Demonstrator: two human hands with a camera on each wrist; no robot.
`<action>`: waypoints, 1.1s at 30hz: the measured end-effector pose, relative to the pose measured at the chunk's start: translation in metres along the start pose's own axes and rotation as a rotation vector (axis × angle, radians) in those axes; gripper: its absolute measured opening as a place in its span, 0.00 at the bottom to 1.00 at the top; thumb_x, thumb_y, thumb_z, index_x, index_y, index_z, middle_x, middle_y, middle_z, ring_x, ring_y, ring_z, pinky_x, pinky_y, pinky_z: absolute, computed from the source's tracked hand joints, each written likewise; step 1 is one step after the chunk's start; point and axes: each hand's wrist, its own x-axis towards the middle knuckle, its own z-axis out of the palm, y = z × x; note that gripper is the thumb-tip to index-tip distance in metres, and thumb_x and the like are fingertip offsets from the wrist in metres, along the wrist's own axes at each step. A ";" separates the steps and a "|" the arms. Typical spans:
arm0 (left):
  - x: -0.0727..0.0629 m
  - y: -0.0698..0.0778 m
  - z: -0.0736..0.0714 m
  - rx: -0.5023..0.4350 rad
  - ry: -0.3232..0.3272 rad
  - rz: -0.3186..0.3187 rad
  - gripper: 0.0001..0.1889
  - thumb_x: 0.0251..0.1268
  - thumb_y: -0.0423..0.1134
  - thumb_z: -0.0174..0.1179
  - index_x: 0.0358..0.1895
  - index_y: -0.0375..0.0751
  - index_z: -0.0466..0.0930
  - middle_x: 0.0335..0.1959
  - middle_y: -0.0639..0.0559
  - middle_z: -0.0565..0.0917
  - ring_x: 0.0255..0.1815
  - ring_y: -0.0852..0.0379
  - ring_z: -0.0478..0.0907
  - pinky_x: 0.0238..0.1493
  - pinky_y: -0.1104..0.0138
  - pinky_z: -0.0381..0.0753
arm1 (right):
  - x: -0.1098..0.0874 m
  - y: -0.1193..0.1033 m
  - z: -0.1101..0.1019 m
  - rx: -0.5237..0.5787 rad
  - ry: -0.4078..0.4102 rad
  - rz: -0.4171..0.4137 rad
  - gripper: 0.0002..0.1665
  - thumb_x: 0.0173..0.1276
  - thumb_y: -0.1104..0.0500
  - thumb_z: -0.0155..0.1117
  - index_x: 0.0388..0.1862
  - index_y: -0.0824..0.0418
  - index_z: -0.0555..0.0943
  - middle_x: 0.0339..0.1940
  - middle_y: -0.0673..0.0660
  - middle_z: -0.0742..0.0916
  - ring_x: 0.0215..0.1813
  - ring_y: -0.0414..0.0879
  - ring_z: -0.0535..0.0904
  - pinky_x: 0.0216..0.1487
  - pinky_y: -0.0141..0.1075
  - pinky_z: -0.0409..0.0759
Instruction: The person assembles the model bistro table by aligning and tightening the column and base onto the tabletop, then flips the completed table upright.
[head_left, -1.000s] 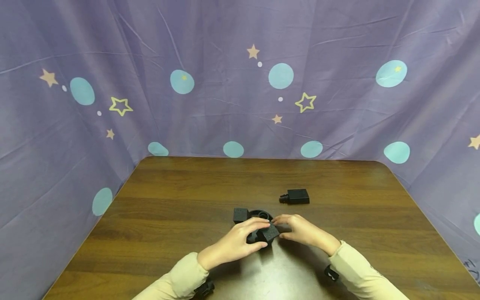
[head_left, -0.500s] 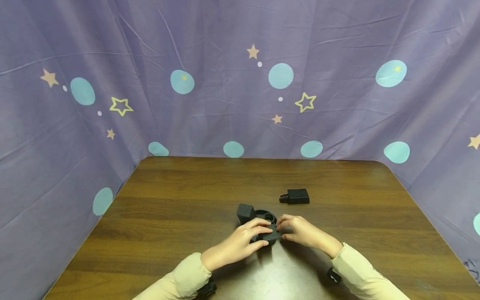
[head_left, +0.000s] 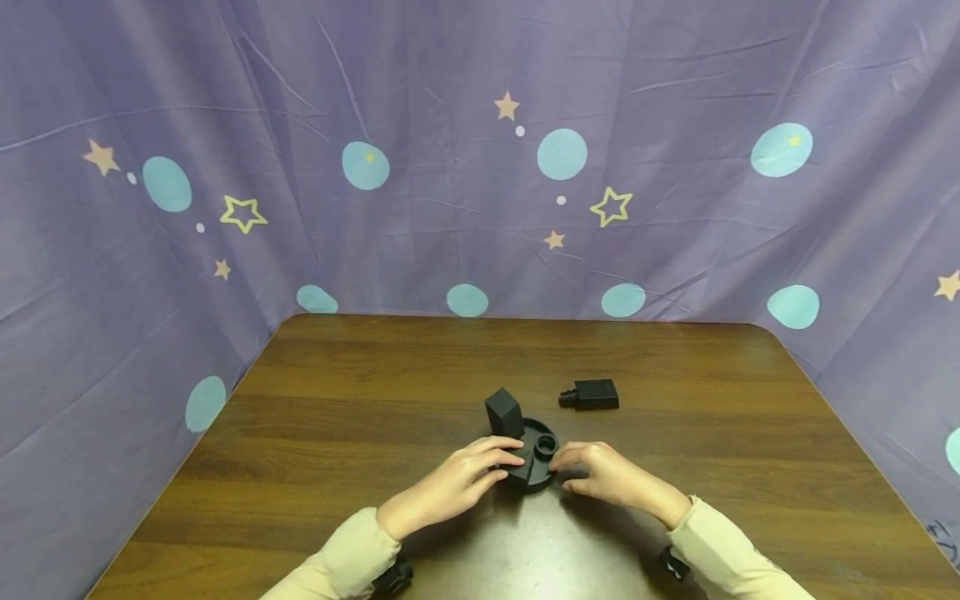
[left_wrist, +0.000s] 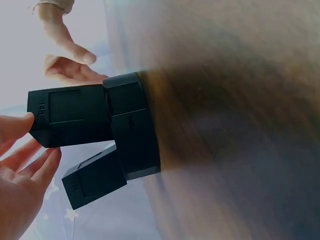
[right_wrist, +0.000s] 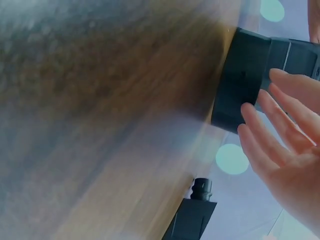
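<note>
A round black base (head_left: 542, 477) with a raised ring (head_left: 546, 447) on its top sits on the table in the head view. Two black blocks stand up from it. My left hand (head_left: 450, 487) pinches the nearer block (left_wrist: 70, 115) between thumb and fingertips at its upper end, as the left wrist view shows. Behind it, the other block (head_left: 504, 412) tilts slightly and is untouched. My right hand (head_left: 611, 475) rests its fairly straight fingertips on the right side of the base; in the right wrist view the fingers (right_wrist: 255, 117) lie along the base's wall.
A separate black block with a ridged neck (head_left: 596, 394) lies on the wooden table (head_left: 360, 400) behind the right hand, its neck pointing left. A purple curtain (head_left: 450, 100) with stars and dots hangs around the table's back and sides.
The base has turned clockwise as seen from above. The far block has swung back and right, while the held block has moved left with the left hand. The right hand has shifted slightly.
</note>
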 end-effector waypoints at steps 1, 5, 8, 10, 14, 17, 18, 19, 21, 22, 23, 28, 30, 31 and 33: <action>-0.001 -0.001 0.000 -0.002 0.008 0.002 0.13 0.60 0.29 0.53 0.48 0.39 0.76 0.55 0.47 0.72 0.55 0.55 0.69 0.50 0.68 0.73 | 0.000 0.001 -0.001 0.021 0.014 0.009 0.14 0.53 0.67 0.63 0.41 0.64 0.80 0.41 0.53 0.82 0.44 0.45 0.78 0.44 0.37 0.77; 0.000 0.001 0.003 0.017 0.072 0.005 0.11 0.57 0.31 0.56 0.44 0.40 0.78 0.53 0.44 0.72 0.54 0.53 0.70 0.49 0.65 0.74 | 0.000 0.010 -0.011 0.070 0.125 0.061 0.13 0.53 0.67 0.63 0.40 0.65 0.80 0.39 0.54 0.83 0.40 0.46 0.78 0.41 0.37 0.78; 0.002 0.004 0.007 0.044 0.146 -0.014 0.09 0.54 0.34 0.60 0.39 0.41 0.78 0.49 0.44 0.73 0.50 0.53 0.72 0.47 0.66 0.75 | 0.001 0.019 -0.021 0.055 0.221 0.103 0.13 0.53 0.68 0.63 0.40 0.66 0.80 0.38 0.55 0.83 0.42 0.48 0.78 0.42 0.39 0.78; 0.005 0.007 0.010 0.060 0.196 -0.039 0.09 0.51 0.37 0.63 0.36 0.42 0.78 0.46 0.45 0.74 0.47 0.55 0.73 0.44 0.67 0.76 | 0.003 0.026 -0.027 0.042 0.275 0.124 0.14 0.52 0.68 0.64 0.40 0.67 0.80 0.40 0.57 0.82 0.43 0.51 0.77 0.43 0.42 0.78; 0.009 0.011 0.016 0.101 0.270 -0.088 0.12 0.45 0.41 0.68 0.33 0.43 0.77 0.42 0.47 0.73 0.44 0.57 0.73 0.42 0.68 0.76 | 0.007 0.038 -0.037 -0.006 0.345 0.162 0.18 0.50 0.69 0.65 0.43 0.67 0.79 0.42 0.60 0.81 0.46 0.56 0.76 0.44 0.48 0.76; 0.010 0.012 0.020 0.117 0.296 -0.116 0.14 0.43 0.42 0.69 0.32 0.43 0.76 0.41 0.47 0.72 0.42 0.57 0.72 0.41 0.68 0.76 | 0.010 0.048 -0.040 -0.047 0.382 0.194 0.19 0.48 0.70 0.66 0.43 0.68 0.79 0.43 0.63 0.80 0.48 0.58 0.75 0.46 0.50 0.74; 0.010 0.012 0.021 0.121 0.300 -0.124 0.14 0.43 0.42 0.69 0.31 0.44 0.76 0.40 0.47 0.71 0.42 0.57 0.72 0.40 0.68 0.76 | 0.011 0.052 -0.040 -0.055 0.391 0.204 0.20 0.48 0.70 0.66 0.43 0.68 0.78 0.44 0.64 0.80 0.49 0.59 0.75 0.48 0.51 0.73; 0.011 0.013 0.022 0.119 0.303 -0.132 0.14 0.43 0.42 0.69 0.31 0.44 0.75 0.40 0.47 0.71 0.41 0.57 0.72 0.39 0.68 0.76 | 0.012 0.055 -0.041 -0.066 0.399 0.212 0.20 0.48 0.70 0.66 0.43 0.69 0.78 0.44 0.65 0.80 0.49 0.60 0.74 0.48 0.52 0.72; 0.011 0.012 0.022 0.112 0.312 -0.136 0.13 0.43 0.41 0.69 0.31 0.44 0.75 0.40 0.46 0.71 0.40 0.57 0.72 0.38 0.68 0.76 | 0.014 0.061 -0.042 -0.076 0.406 0.233 0.21 0.47 0.70 0.66 0.44 0.70 0.78 0.45 0.67 0.79 0.50 0.62 0.73 0.50 0.53 0.70; 0.011 0.012 0.022 0.107 0.316 -0.135 0.13 0.42 0.41 0.69 0.31 0.44 0.75 0.40 0.46 0.70 0.40 0.57 0.72 0.38 0.68 0.76 | 0.014 0.064 -0.042 -0.079 0.406 0.244 0.21 0.47 0.70 0.66 0.44 0.70 0.77 0.46 0.68 0.78 0.50 0.62 0.73 0.51 0.54 0.70; 0.010 0.012 0.022 0.102 0.320 -0.131 0.13 0.42 0.40 0.69 0.31 0.43 0.75 0.39 0.46 0.70 0.40 0.57 0.72 0.38 0.68 0.76 | 0.014 0.066 -0.043 -0.080 0.400 0.253 0.22 0.47 0.70 0.66 0.44 0.71 0.77 0.47 0.69 0.77 0.51 0.63 0.72 0.51 0.55 0.69; 0.007 0.007 0.018 0.062 0.336 -0.122 0.12 0.41 0.37 0.70 0.30 0.43 0.77 0.40 0.45 0.70 0.41 0.56 0.73 0.41 0.65 0.77 | 0.014 0.075 -0.046 -0.061 0.356 0.291 0.25 0.46 0.71 0.66 0.47 0.71 0.76 0.49 0.70 0.76 0.53 0.64 0.70 0.53 0.55 0.67; 0.005 0.005 0.016 0.047 0.338 -0.126 0.12 0.41 0.36 0.70 0.31 0.42 0.77 0.40 0.46 0.70 0.41 0.56 0.73 0.41 0.65 0.76 | 0.014 0.078 -0.046 -0.053 0.341 0.298 0.25 0.46 0.71 0.66 0.47 0.71 0.76 0.50 0.71 0.76 0.53 0.64 0.70 0.53 0.55 0.67; 0.004 0.004 0.015 0.043 0.340 -0.127 0.12 0.41 0.35 0.70 0.31 0.42 0.78 0.39 0.46 0.70 0.41 0.57 0.74 0.42 0.64 0.76 | 0.014 0.079 -0.046 -0.049 0.336 0.301 0.26 0.46 0.71 0.66 0.47 0.71 0.75 0.50 0.71 0.76 0.53 0.65 0.70 0.53 0.55 0.67; 0.002 0.002 0.013 0.047 0.344 -0.130 0.11 0.41 0.35 0.69 0.31 0.42 0.78 0.39 0.47 0.71 0.40 0.56 0.74 0.41 0.65 0.76 | 0.015 0.081 -0.047 -0.046 0.329 0.305 0.26 0.45 0.71 0.66 0.48 0.71 0.75 0.50 0.71 0.76 0.53 0.65 0.70 0.53 0.56 0.67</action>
